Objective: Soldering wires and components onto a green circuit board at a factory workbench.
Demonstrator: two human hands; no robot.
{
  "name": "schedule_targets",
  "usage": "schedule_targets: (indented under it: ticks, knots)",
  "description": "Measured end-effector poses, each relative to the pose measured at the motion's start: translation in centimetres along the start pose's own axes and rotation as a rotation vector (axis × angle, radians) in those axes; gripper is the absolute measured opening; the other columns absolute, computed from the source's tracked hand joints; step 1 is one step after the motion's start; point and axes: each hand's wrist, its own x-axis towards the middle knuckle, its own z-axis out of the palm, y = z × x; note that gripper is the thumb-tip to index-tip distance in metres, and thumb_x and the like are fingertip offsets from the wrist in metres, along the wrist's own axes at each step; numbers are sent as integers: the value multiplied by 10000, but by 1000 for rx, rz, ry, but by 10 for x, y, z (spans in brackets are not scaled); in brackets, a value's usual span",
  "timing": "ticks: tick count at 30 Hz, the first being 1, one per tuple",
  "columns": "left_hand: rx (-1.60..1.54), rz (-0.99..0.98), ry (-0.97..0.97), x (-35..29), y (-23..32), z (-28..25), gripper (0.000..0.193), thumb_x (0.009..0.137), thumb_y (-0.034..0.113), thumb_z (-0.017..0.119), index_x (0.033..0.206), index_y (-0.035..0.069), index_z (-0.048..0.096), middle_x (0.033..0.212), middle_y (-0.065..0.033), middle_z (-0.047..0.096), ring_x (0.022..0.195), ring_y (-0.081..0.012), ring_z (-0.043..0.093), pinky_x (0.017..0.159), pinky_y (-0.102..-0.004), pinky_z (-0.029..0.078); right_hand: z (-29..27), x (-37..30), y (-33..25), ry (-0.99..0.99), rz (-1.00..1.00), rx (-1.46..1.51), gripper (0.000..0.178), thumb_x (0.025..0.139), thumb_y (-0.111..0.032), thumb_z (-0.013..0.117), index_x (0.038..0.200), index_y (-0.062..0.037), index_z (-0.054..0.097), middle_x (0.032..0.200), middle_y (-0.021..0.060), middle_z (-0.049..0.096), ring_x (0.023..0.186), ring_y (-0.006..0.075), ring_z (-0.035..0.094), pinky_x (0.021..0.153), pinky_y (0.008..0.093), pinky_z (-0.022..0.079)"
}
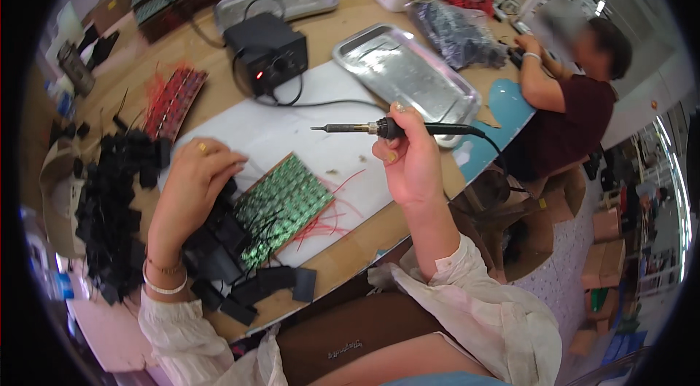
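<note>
My right hand (410, 152) grips a soldering iron (354, 128) raised over the white sheet, its metal tip pointing left and its black cord running off to the right. To the left, my left hand (200, 178) has its thumb and fingertips pressed together over a pile of small black parts; whatever they pinch is too small to make out. Just right of that hand lies a green circuit board panel (286, 205) with black wires across it and red wires (337, 214) sticking out at its right edge. Black rectangular pieces (273, 282) lie along the near table edge.
A black soldering station (266, 54) with a red light stands beyond the board. Metal trays (408, 68) lie farther back. A heap of black parts (113, 203) and a red-wired board stack (175, 103) sit at left. Another person (576, 94) works at the right.
</note>
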Motion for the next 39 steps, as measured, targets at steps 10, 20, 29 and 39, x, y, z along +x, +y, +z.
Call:
schedule_targets:
  ticks: [10, 20, 29, 39]
  knots:
    - [-94, 39, -2, 0, -17, 22, 131, 716, 129, 589, 815, 44, 576, 679, -83, 566, 687, -243, 499, 689, -312, 375, 7, -8, 36, 72, -140, -188, 128, 811, -154, 511, 717, -77, 470, 546, -5, 443, 413, 57, 313, 412, 191, 250]
    - [56, -20, 7, -6, -3, 40, 88, 706, 149, 607, 727, 70, 576, 725, -13, 557, 744, -190, 495, 793, -338, 321, 14, -38, 53, 93, -360, -558, 150, 786, -117, 540, 740, -40, 419, 565, 13, 419, 434, 43, 320, 408, 179, 252]
    - [64, -3, -35, -3, -3, 42, 68, 686, 150, 620, 701, 93, 587, 711, 6, 553, 751, -175, 497, 789, -333, 322, 4, -38, 56, 15, -485, -747, 147, 761, -86, 551, 727, -37, 416, 577, 27, 445, 469, 51, 338, 440, 182, 286]
    - [103, 95, 57, 3, 6, 39, 59, 672, 155, 629, 697, 114, 595, 708, 20, 545, 774, -173, 498, 794, -348, 324, 3, -38, 52, -49, -547, -754, 142, 735, -52, 534, 702, -32, 397, 528, 23, 417, 470, 57, 326, 444, 196, 267]
